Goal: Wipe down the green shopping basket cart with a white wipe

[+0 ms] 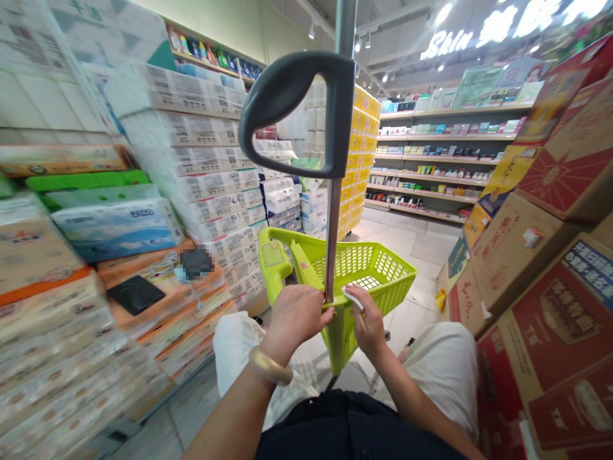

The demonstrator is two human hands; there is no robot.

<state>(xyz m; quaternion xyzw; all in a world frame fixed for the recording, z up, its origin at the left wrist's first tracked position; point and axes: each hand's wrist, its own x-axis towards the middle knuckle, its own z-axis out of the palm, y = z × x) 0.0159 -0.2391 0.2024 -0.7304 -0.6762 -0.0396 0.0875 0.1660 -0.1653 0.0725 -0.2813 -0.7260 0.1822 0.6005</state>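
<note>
lime plastic tub-basket (373, 281), 12 o'clock | i judge light, stiff; grip rim (339, 299) | left hand (297, 313) clasped there | right hand (368, 322) pinching white wipe (353, 296)

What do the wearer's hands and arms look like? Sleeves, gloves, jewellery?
Left hand and right hand: both ungloved. Forearms bare, no sleeves showing on them. A thick, smooth, rounded gold-toned bangle circles the left wrist; nothing visible on the right wrist. No cables or markings seen.

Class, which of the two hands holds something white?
The right hand holds the white item; the left hand, with the gold bangle at its wrist, shows none.
</note>
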